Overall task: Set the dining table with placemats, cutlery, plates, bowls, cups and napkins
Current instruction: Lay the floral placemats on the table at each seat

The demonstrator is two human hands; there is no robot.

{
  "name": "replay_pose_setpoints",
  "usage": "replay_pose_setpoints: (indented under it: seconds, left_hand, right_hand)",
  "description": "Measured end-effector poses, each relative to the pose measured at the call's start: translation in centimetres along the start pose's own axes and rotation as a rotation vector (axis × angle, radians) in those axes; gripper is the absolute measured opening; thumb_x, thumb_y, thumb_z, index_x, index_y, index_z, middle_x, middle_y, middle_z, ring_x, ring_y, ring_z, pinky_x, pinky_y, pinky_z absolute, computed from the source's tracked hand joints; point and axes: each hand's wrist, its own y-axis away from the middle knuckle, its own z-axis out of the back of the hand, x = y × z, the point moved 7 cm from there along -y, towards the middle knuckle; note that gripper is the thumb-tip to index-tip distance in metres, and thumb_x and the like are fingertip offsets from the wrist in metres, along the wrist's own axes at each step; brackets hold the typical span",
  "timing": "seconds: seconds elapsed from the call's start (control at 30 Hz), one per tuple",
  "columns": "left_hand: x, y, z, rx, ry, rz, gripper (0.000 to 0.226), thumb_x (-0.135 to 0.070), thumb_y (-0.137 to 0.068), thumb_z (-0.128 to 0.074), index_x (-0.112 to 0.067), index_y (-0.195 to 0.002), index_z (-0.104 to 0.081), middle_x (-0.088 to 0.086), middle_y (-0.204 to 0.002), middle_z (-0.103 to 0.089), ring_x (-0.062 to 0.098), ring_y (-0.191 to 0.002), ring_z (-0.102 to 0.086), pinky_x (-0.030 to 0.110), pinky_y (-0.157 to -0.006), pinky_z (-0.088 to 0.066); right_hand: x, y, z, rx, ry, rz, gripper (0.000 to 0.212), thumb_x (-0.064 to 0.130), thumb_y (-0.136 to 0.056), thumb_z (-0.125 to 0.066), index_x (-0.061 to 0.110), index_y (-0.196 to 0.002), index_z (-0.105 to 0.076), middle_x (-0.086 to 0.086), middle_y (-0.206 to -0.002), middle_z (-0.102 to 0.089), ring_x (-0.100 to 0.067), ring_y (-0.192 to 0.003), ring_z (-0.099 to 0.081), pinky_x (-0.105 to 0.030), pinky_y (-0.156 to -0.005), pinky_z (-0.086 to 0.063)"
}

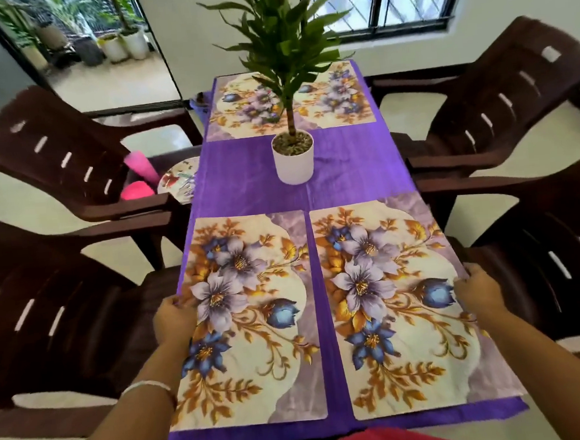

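Purple table [244, 175]: hands grip both placemats' outer edges.

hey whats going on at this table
A person is setting a dining table. The left hand grips the outer edge of the near left placemat, and the right hand grips the outer edge of the near right placemat. Two more placemats lie at the far end, behind a potted plant. No dishes are on the table yet.
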Motion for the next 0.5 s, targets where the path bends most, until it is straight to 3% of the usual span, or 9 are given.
replay_pose_setpoints:
  seconds: [0.17,0.23,0.3,0.4,0.5]
  left_hand:
    - [-1.5,4.1,-2.3,-0.001,-0.244,-0.105,0.076,-0.033,-0.082,-0.069,-0.009,-0.144,-0.031,0.024,-0.149,-0.029,0.045,-0.136,-0.029,0.055,-0.108,-0.028]
    - [-2.1,6.0,-4.3,0.129,-0.341,-0.255,0.099,-0.055,-0.079,-0.065,-0.02,-0.154,-0.011,0.018,-0.16,-0.005,0.039,-0.146,-0.007,0.057,-0.114,-0.014]
    - [-2.4,7.8,-6.4,0.27,-0.471,-0.429,0.118,-0.083,-0.066,-0.05,-0.029,-0.154,0.006,0.01,-0.161,0.016,0.035,-0.148,0.011,0.059,-0.115,-0.002]
    - [-2.3,10.3,-8.0,0.348,-0.645,-0.592,0.135,-0.106,-0.039,-0.016,-0.038,-0.147,0.025,0.008,-0.154,0.036,0.037,-0.144,0.026,0.064,-0.112,0.006]
    - [-0.5,11.3,-9.0,0.43,-0.711,-0.56,0.14,-0.107,-0.026,-0.002,-0.039,-0.144,0.029,0.009,-0.15,0.043,0.04,-0.14,0.033,0.07,-0.108,0.009]
  right_hand:
    - [1.4,2.4,-0.9,-0.117,0.275,0.013,0.065,0.025,-0.085,-0.065,0.01,-0.142,-0.036,-0.023,-0.142,-0.035,-0.043,-0.127,-0.035,-0.052,-0.104,-0.031]
    - [2.9,4.0,-2.1,-0.104,0.278,0.149,0.071,0.03,-0.082,-0.069,0.01,-0.142,-0.036,-0.023,-0.143,-0.034,-0.043,-0.129,-0.033,-0.052,-0.106,-0.031]
    - [3.9,6.0,-4.6,0.01,0.315,0.335,0.083,0.041,-0.078,-0.071,0.01,-0.145,-0.034,-0.024,-0.148,-0.029,-0.041,-0.135,-0.028,-0.051,-0.109,-0.029]
    - [3.8,10.0,-8.5,0.196,0.454,0.527,0.099,0.074,-0.069,-0.048,0.028,-0.151,-0.019,-0.015,-0.159,-0.01,-0.037,-0.145,-0.013,-0.052,-0.112,-0.02]
    - [2.4,13.1,-10.7,0.324,0.607,0.541,0.104,0.088,-0.06,-0.019,0.04,-0.149,0.006,-0.007,-0.16,0.011,-0.029,-0.147,0.007,-0.051,-0.116,-0.005]
